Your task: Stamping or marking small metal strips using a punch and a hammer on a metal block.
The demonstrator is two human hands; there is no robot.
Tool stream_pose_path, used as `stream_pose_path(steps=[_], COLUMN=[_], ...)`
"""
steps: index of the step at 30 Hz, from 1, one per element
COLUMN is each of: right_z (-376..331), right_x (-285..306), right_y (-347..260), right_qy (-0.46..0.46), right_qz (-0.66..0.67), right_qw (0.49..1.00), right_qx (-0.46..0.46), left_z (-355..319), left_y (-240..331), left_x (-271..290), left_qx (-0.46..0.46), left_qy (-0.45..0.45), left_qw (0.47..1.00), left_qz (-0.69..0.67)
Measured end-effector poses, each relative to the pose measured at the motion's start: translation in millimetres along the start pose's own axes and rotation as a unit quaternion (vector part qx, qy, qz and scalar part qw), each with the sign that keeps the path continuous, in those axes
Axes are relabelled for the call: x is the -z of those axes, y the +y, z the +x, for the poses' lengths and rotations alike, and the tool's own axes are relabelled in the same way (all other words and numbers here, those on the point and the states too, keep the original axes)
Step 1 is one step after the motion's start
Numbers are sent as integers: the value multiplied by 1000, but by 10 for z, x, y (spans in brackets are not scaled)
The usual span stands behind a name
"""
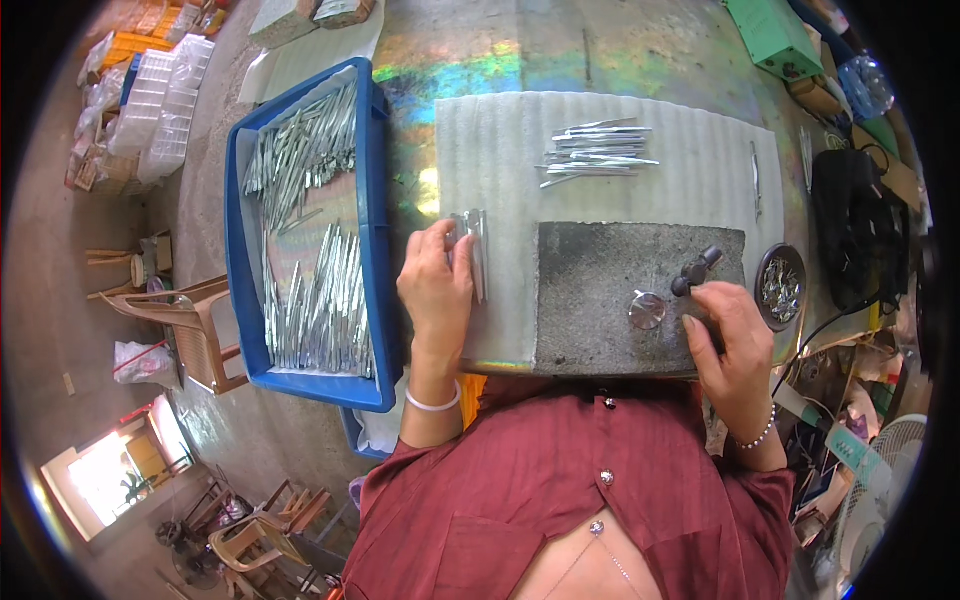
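While the left hand (436, 285) pinches a small bundle of metal strips (474, 250) on the foam sheet (500, 160), its grip clenched on them, the right hand (728, 335) closes on a small hammer (695, 270) over the stone block (620, 290). Squaring the strips' ends would probably help before moving them. Farther off lie finished strips (598, 152) and the blue tray (378, 180).
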State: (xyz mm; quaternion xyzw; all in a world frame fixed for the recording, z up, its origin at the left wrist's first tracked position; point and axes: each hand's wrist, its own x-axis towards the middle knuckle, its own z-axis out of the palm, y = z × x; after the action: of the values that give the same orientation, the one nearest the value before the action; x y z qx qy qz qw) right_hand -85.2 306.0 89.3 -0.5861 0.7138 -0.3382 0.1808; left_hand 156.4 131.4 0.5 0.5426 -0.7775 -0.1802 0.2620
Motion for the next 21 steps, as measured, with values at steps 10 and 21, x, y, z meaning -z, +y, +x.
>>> stream_pose_path(steps=[10, 21], right_z=[-119, -248], right_x=[-75, -56], right_y=[220, 340], right_qy=[-20, 0], right_qz=[-192, -230], right_qw=[980, 969], right_qx=[-40, -89], left_z=[712, 1545], left_y=[866, 894], left_x=[-183, -1107], left_qx=[-134, -175], left_qy=[-111, -314], left_qw=[972, 933], left_qz=[-159, 20])
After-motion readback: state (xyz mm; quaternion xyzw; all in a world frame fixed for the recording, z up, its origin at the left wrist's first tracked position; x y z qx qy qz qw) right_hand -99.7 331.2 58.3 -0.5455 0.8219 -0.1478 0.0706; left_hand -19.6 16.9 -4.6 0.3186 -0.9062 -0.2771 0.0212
